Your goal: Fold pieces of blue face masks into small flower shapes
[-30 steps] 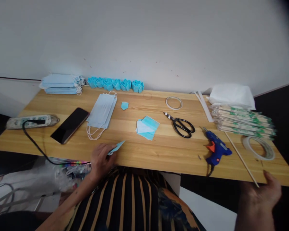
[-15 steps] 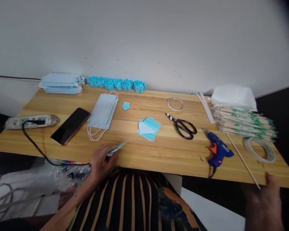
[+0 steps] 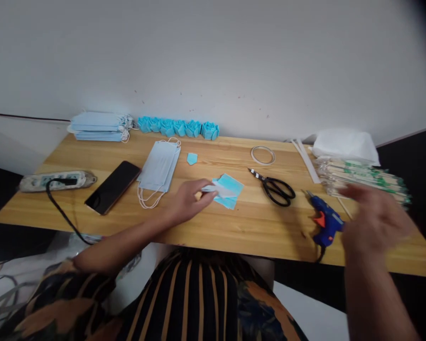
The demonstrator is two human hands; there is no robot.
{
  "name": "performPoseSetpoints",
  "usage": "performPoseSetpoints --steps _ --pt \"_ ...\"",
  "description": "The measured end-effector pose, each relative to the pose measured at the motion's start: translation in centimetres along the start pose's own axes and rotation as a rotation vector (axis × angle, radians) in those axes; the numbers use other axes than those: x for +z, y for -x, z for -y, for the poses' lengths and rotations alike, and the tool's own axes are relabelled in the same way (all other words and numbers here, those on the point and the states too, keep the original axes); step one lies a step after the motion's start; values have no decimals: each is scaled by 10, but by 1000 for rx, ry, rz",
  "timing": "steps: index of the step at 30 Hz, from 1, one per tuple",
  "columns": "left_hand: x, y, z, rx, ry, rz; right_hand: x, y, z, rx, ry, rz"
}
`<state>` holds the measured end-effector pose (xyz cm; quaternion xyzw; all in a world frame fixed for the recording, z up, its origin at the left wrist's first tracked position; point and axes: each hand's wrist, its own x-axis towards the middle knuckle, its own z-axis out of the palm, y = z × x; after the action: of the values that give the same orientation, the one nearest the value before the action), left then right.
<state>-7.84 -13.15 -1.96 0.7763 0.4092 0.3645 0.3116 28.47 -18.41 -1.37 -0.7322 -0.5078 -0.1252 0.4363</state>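
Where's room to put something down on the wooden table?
The wooden table has bare room in front of the black-handled scissors, left of the blue plastic glue gun, and between the blue fabric roses and thin pale ring. The right end is crowded: plastic-wrapped wooden sticks, with the right hand nearby.

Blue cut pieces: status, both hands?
Left hand pinches a piece at the pile. Right hand blurred by glue gun, grip unclear. Left hand partly hides pile.

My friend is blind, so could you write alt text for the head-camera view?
A person's left hand pinches a pale piece at a pile of blue cut pieces on a wooden table; the blurred right hand is near a glue gun. Also there: face masks, blue rose-like flowers, scissors.
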Motion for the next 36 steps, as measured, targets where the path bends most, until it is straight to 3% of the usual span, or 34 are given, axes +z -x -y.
performPoseSetpoints --steps 3,7,10,13,21,36 --pt "28 -27 17 -19 3 37 64 -25 59 -224 -259 330" --pt "46 -30 40 50 -2 -3 162 -46 111 -303 -239 676" --pt "42 -24 48 133 -25 -1 217 -51 125 -298 -145 760" --pt "37 -23 50 156 -63 -3 248 -55 131 -246 -126 764" --pt "40 -24 50 337 -178 22 281 -63 144 -157 -167 831" --pt "40 -26 52 320 -231 66 294 -58 153 -125 -235 834"
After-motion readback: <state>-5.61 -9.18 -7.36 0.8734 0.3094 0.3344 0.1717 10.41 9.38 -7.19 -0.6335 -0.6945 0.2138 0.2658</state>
